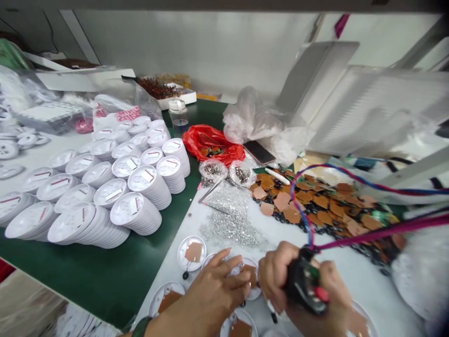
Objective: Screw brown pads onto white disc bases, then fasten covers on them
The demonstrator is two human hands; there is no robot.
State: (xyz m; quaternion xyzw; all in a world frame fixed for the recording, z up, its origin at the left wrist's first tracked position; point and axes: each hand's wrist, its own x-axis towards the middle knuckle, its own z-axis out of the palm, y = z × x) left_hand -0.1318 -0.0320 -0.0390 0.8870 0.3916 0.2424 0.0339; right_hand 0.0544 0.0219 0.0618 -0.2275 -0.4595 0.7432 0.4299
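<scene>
My right hand (305,290) is wrapped round a black electric screwdriver (303,285) with a red button, hanging from a blue-and-red cord. The tool's lower end points down toward the white surface. My left hand (213,292) reaches over several shallow round white plastic covers, fingers stretched out and slightly bent. Its fingertips rest at a cover holding a brown circuit board (249,276); whether they press on the board I cannot tell. Beside them lies another white cover (180,252) with a brown board and a small black round part (185,275) on a wire. The hands hide other covers partly.
Stacks of white covers (136,210) stand on the green table at left. Loose silver screws (231,224) are heaped ahead, with tweezers (213,188) and two small bags of metal parts. Brown boards (321,201) pile up at right. A red bag (212,142) and phone (259,152) lie behind.
</scene>
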